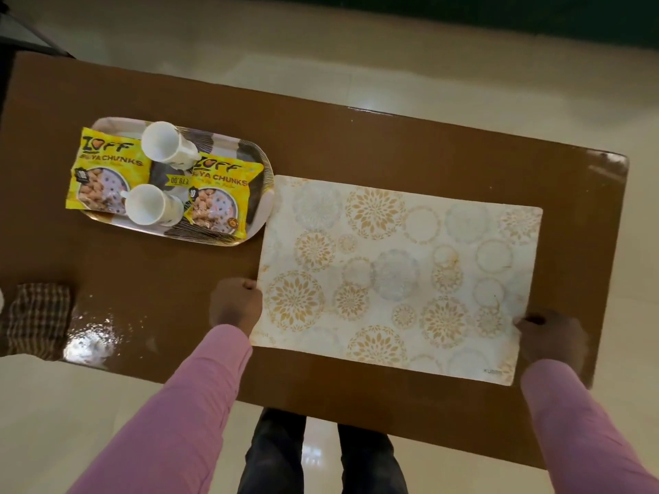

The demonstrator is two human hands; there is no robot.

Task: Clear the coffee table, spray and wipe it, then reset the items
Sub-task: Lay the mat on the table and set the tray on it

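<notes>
Brown and glossy, the worktop (pixel 356 144) carries a pale placemat (pixel 392 272) printed with gold and grey rosettes, lying flat on its right half. We hold the mat by its two short edges. Our left hand (pixel 235 303) is curled with its fingers pinching the left edge, and our right hand (pixel 551 342) is closed on the right edge close to the near corner. We judge that gripping both ends keeps so thin a sheet flat and lets us square it with the worktop's front edge. Its far left corner sits just beside the patterned tray (pixel 262 162), perhaps touching the rim, which suggests we are setting the two side by side. On the tray, two white cups (pixel 167 144) lie on their sides between two yellow packets of soya chunks (pixel 103 172), gathered there, we suppose, so they travel as one load. A checked cloth (pixel 35 320) is parked at the worktop's near left edge, clear of the mat, beside a wet-looking sheen (pixel 92 336). From that we reckon the wiping is done and the resetting is under way.
</notes>
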